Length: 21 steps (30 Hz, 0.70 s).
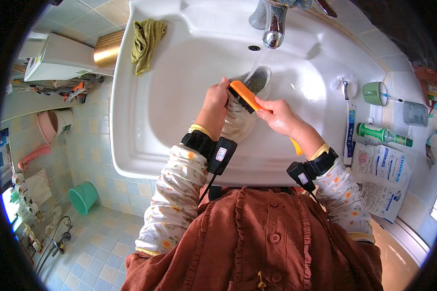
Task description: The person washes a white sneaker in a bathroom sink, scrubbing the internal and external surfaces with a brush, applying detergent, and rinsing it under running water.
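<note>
A white lace-up shoe [239, 122] lies in the white washbasin [174, 91], its opening towards the tap [274, 32]. Water [255, 65] runs from the spout into the shoe. My left hand [215, 105] grips the shoe along its left side; the fingertips are partly hidden. In my right hand [279, 115] is an orange-handled scrubbing brush [244, 92], with its dark bristles against the laces and upper. The handle's end shows below my right wrist.
An olive cloth [145, 45] drapes over the basin's left rim. Along the right ledge are a green mug [373, 93], a toothpaste tube [349, 132], a green glass bottle [382, 134] and a printed plastic packet [380, 178]. A teal bucket [83, 198] stands at lower left.
</note>
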Each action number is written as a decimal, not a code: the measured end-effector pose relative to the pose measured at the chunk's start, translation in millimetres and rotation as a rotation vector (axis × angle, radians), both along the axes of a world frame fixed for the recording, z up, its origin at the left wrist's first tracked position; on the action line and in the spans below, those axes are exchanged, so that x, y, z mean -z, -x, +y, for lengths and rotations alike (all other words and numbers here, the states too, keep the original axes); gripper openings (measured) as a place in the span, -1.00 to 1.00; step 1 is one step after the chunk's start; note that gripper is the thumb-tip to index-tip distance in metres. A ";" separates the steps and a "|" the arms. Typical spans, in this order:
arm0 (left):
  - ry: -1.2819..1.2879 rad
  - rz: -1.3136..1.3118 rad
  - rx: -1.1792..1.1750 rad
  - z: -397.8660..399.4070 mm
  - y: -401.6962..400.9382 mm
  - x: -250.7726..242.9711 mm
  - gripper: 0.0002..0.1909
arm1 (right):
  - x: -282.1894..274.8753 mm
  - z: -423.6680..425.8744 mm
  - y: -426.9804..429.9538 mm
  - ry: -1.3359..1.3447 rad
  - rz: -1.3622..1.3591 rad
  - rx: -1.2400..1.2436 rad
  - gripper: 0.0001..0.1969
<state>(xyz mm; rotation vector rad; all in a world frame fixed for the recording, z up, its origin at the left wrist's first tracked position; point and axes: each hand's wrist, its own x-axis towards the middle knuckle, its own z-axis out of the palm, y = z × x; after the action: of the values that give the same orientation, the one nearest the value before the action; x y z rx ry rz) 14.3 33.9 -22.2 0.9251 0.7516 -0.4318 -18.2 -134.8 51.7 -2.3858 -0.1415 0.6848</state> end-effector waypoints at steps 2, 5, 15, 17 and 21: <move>-0.018 -0.023 0.001 -1.3 1.4 7.2 -0.60 | 6.6 -2.9 -6.4 -0.091 0.020 -0.042 -0.61; -0.036 -0.024 0.028 -6.2 1.9 -4.2 -0.60 | 5.0 -4.1 -33.9 0.371 -0.242 -0.104 -0.63; -0.154 -0.051 -0.007 -4.1 5.7 -6.9 -0.62 | 12.8 -4.4 -12.5 0.025 -0.130 0.021 -0.61; -0.302 -0.084 0.067 -4.3 4.0 -7.6 -0.62 | 7.8 -16.5 -21.5 0.228 -0.189 -0.034 -0.59; -0.292 -0.073 0.018 1.7 4.8 -8.8 -0.63 | 12.8 -45.1 -23.7 0.357 -0.475 -0.014 -0.49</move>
<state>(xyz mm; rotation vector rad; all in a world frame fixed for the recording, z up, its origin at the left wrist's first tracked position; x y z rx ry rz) 9.4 35.6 -13.4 1.2156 0.7516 -0.3066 5.5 -179.8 38.9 -2.8589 -0.2528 0.1399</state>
